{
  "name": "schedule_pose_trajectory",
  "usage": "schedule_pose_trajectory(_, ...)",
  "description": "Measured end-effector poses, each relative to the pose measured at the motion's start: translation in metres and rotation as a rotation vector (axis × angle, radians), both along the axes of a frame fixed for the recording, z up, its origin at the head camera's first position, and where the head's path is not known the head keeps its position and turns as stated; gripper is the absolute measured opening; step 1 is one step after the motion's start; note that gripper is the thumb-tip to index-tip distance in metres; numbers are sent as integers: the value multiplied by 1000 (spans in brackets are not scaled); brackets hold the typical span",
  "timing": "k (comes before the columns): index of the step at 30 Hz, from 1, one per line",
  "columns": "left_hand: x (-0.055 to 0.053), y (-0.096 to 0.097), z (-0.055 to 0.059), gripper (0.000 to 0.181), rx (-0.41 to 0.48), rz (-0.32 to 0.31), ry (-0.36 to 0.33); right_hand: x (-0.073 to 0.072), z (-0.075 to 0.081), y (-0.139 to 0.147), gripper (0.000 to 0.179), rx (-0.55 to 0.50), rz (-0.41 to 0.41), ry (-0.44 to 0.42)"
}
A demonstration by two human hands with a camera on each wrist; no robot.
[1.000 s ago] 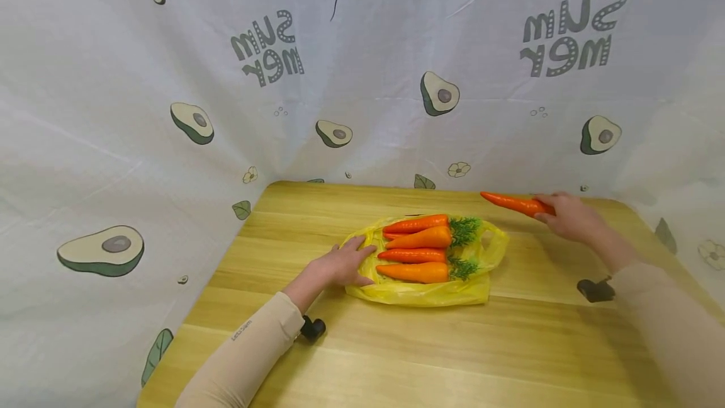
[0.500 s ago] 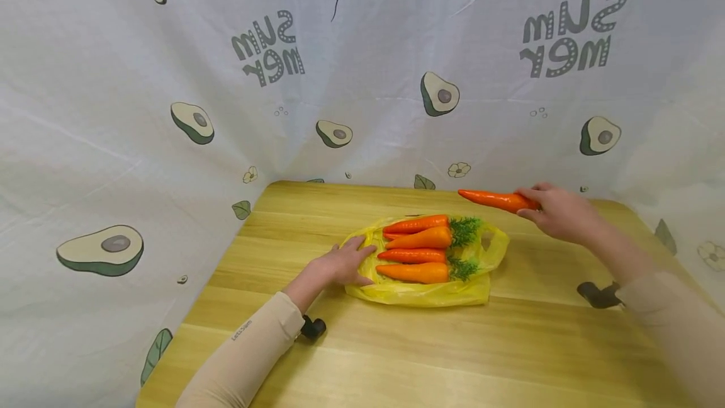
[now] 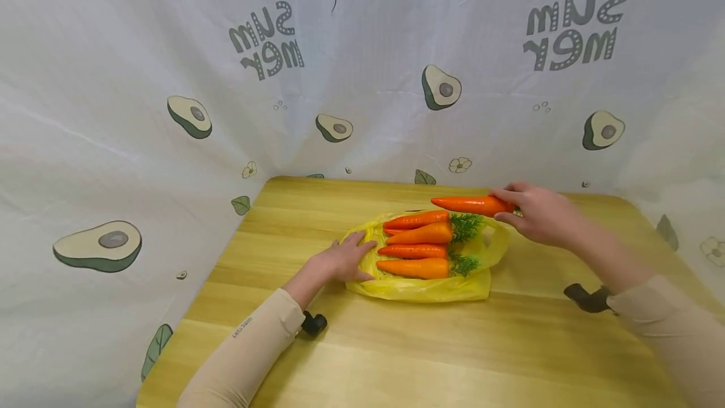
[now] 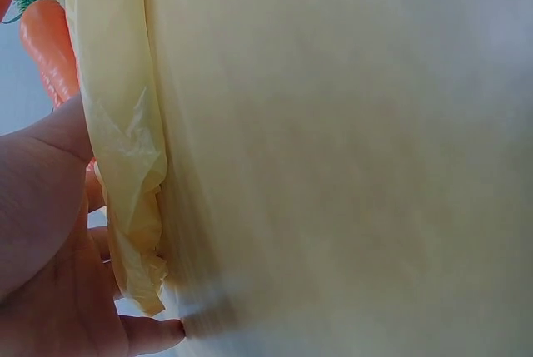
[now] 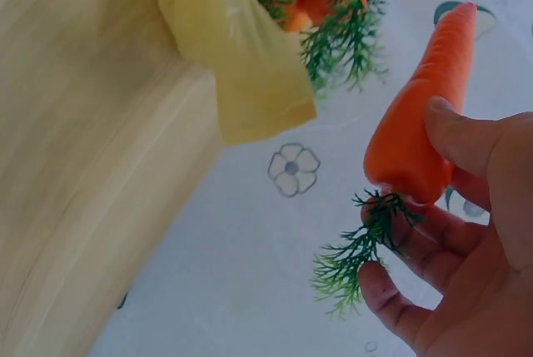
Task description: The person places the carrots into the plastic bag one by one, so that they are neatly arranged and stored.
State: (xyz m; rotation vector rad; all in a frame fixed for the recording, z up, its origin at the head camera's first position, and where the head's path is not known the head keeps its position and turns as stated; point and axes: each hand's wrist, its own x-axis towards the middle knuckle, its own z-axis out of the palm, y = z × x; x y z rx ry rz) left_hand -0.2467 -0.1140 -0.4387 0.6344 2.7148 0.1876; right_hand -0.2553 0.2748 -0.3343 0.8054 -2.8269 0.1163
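Above the far right side of the yellow plastic bag [image 3: 419,293], my right hand [image 3: 544,216] holds a red-orange carrot [image 3: 467,205] by its thick end, tip pointing left. The right wrist view shows the thumb on this carrot [image 5: 420,124], fingers behind it and green leaves [image 5: 358,249] hanging near the fingertips. Several carrots [image 3: 416,268] lie side by side on the bag, tips left and leafy tops right. My left hand [image 3: 342,260] rests with spread fingers on the bag's left end. In the left wrist view, a bag fold [image 4: 125,124] partly hides its fingers.
The bag lies on a wooden table [image 3: 340,357], its handle loop [image 3: 498,245] towards the right. A white curtain [image 3: 385,80] printed with avocados stands behind the table and along the sides. Black wrist cameras [image 3: 586,299] hang beneath both forearms.
My right hand has carried its carrot leftward, from right of the bag to above its far right part. The left hand and the carrots on the bag stay in place. The head view has tilted slightly.
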Motion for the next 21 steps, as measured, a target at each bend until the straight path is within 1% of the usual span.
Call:
schedule_pose_trajectory(3, 0, 1, 2, 84, -8, -4, 6, 5, 3, -6, 51, 14, 19, 5)
schedule_pose_trajectory(7, 1, 1, 2, 83, 1, -2, 1, 12, 5, -15, 49, 28, 46, 17)
schedule_pose_trajectory(16, 1, 0, 4, 83, 20, 14, -11, 20, -1, -35, 44, 22, 124, 15)
schedule_pose_trajectory(21, 1, 2, 3, 82, 22, 8, -14, 23, -5, -46, 44, 45, 145, 16)
